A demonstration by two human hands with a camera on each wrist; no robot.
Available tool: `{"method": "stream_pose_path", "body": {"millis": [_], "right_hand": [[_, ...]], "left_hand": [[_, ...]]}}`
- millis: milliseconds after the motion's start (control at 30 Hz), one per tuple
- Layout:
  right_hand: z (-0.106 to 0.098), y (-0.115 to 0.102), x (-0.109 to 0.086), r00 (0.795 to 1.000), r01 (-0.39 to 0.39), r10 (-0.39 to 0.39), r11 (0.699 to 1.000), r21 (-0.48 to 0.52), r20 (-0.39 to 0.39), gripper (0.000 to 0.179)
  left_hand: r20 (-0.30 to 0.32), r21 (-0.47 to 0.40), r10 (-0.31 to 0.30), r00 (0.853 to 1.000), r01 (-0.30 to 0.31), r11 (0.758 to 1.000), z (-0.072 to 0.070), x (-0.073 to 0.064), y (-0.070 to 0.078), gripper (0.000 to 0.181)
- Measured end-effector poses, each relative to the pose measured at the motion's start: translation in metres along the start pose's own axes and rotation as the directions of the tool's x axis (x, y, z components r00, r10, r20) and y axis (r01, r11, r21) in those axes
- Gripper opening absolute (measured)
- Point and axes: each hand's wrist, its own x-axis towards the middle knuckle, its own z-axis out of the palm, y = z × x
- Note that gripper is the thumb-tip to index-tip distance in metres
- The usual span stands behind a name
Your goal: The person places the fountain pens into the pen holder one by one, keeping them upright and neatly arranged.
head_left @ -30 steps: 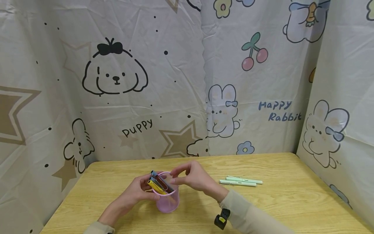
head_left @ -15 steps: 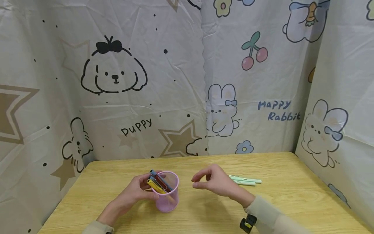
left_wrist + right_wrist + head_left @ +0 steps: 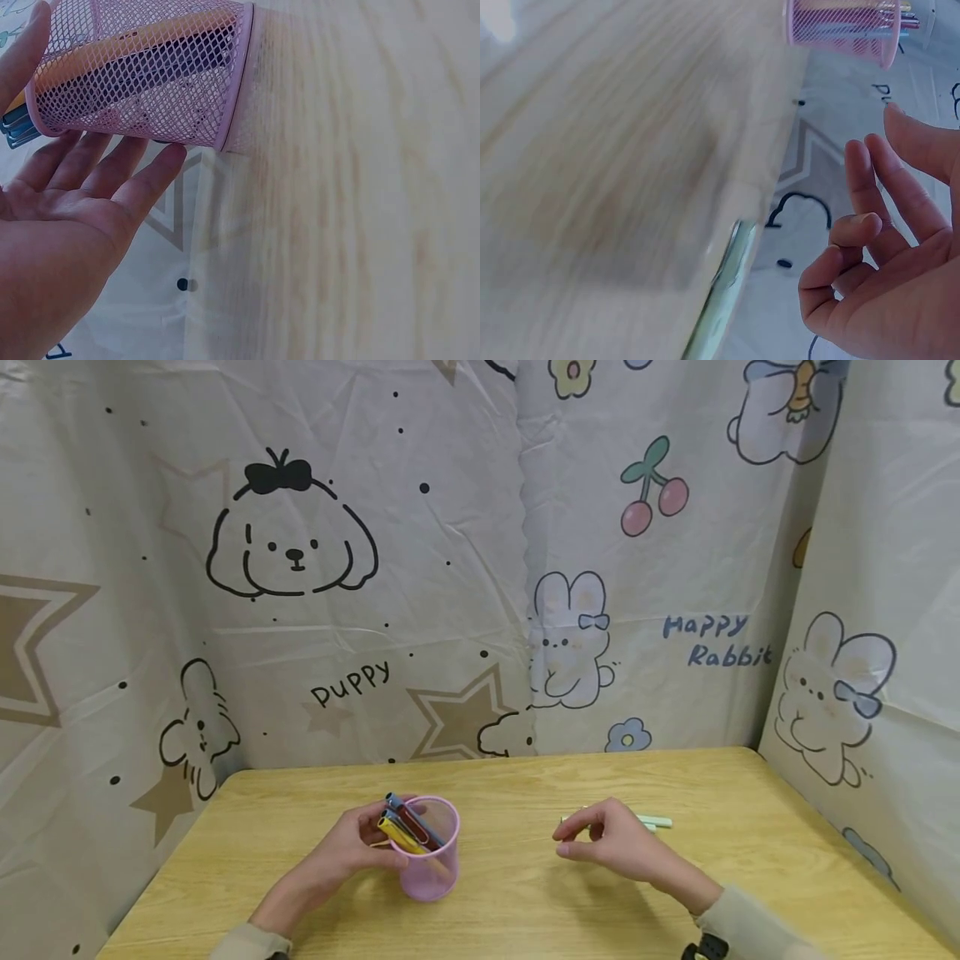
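Note:
A pink mesh pen cup (image 3: 433,878) stands on the table, and my left hand (image 3: 347,843) holds it, thumb at the near side of the rim and fingers around the back. Leaning inside are several pens: a yellow pen (image 3: 402,837), a dark red pen (image 3: 417,827) and a blue one (image 3: 393,800). The left wrist view shows the fingertips (image 3: 174,155) against the mesh. My right hand (image 3: 621,843) hovers with nothing in it, fingers loosely bent. It partly covers the mint green pens (image 3: 656,821) behind it; one mint pen (image 3: 724,296) also shows in the right wrist view.
The wooden table (image 3: 510,910) reaches back to a printed cloth (image 3: 450,568) with puppy and rabbit drawings. That cloth also hangs along the left and right sides.
My right hand has moved away from the cup, rightward to in front of the mint green pens. My left hand keeps its hold on the cup.

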Motion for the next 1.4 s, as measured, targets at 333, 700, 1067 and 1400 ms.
{"method": "stream_pose_path", "body": {"millis": [333, 700, 1067, 1400], "right_hand": [[-0.019, 0.024, -0.021, 0.998, -0.047, 0.043, 0.995, -0.089, -0.041, 0.015], [-0.041, 0.051, -0.032, 0.998, -0.046, 0.037, 0.982, -0.184, -0.051, 0.019], [-0.054, 0.069, -0.018, 0.994, 0.065, -0.089, 0.943, -0.326, -0.058, 0.021], [-0.059, 0.077, 0.005, 0.996, 0.077, -0.087, 0.946, -0.315, -0.017, 0.025]], "left_hand": [[-0.001, 0.003, 0.006, 1.000, -0.006, 1.000, 0.000, 0.000, -0.001, 0.075], [0.013, 0.003, 0.015, 1.000, -0.015, 1.000, -0.001, 0.001, -0.001, 0.077], [-0.005, -0.001, -0.001, 1.000, 0.001, 1.000, 0.000, 0.002, 0.000, 0.077], [-0.011, 0.008, -0.001, 1.000, 0.001, 1.000, -0.001, 0.003, -0.001, 0.075]]}}
